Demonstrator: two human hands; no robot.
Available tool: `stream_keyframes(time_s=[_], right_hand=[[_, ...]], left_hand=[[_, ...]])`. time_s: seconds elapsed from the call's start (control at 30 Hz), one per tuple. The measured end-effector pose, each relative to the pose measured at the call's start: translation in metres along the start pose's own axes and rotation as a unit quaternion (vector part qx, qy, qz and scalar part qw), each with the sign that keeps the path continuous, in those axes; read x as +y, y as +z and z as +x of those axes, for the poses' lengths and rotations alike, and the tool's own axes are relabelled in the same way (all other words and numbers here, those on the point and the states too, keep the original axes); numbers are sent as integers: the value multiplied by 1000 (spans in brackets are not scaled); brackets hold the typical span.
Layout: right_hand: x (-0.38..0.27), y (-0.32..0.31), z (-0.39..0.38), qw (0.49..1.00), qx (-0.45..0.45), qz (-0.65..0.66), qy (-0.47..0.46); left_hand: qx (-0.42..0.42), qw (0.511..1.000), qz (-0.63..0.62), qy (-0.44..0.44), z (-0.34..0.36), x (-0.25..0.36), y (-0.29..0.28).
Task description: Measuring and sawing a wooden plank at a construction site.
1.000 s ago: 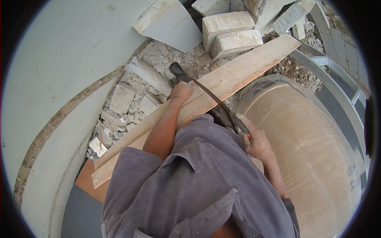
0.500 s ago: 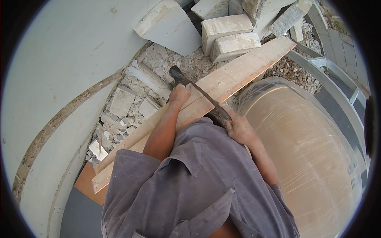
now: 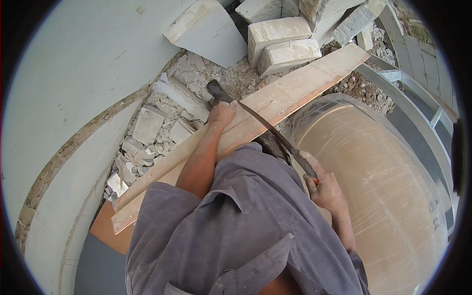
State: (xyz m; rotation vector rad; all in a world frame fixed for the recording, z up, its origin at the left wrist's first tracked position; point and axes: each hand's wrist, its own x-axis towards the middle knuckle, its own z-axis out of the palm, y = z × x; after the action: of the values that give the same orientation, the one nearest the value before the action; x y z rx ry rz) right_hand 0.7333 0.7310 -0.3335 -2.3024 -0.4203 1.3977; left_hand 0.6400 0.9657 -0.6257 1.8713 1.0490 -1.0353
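A long wooden plank (image 3: 290, 91) lies slanted across in front of me, from lower left to upper right. On its upper surface, near the far edge, my left hand (image 3: 222, 115) is closed, its thumb side beside the tip of the saw blade. My right hand (image 3: 328, 191) is wrapped round the handle of a handsaw (image 3: 268, 125), past the plank's near edge. Dark and narrow, the blade crosses the plank diagonally. A bit of orange shows at the handle. Just beyond my left hand a dark boot (image 3: 216, 91) stands by the plank.
Broken blocks and rubble (image 3: 147, 125) lie along the pale wall (image 3: 88, 64) at left. Larger blocks (image 3: 278, 37) are piled at the far side. On the right are a large plastic-wrapped tan roll (image 3: 368, 182) and a curved metal frame (image 3: 418, 105).
My right hand has drawn the saw back toward the lower right, so more blade shows past the plank's near edge. My left hand has stayed nearly in place.
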Motion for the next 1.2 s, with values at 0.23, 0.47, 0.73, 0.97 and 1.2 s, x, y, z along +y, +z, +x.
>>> stream_keyframes(time_s=[0.23, 0.47, 0.73, 0.97, 1.2], right_hand=[[-4, 15, 13, 1000, -14, 15, 10], [2, 34, 81, 998, -26, -7, 59], [-14, 9, 21, 998, -35, -2, 44], [-17, -14, -13, 999, -27, 0, 35], [-16, 2, 23, 993, -63, -40, 89]], left_hand=[[-14, 1000, -9, -8, 5, -10, 4], [-11, 1000, -3, 15, -1, 16, 6], [-3, 1000, -1, 11, -2, 5, 8], [-1, 1000, -15, -19, -1, -6, 2], [-13, 1000, -4, 15, 1, 10, 6]])
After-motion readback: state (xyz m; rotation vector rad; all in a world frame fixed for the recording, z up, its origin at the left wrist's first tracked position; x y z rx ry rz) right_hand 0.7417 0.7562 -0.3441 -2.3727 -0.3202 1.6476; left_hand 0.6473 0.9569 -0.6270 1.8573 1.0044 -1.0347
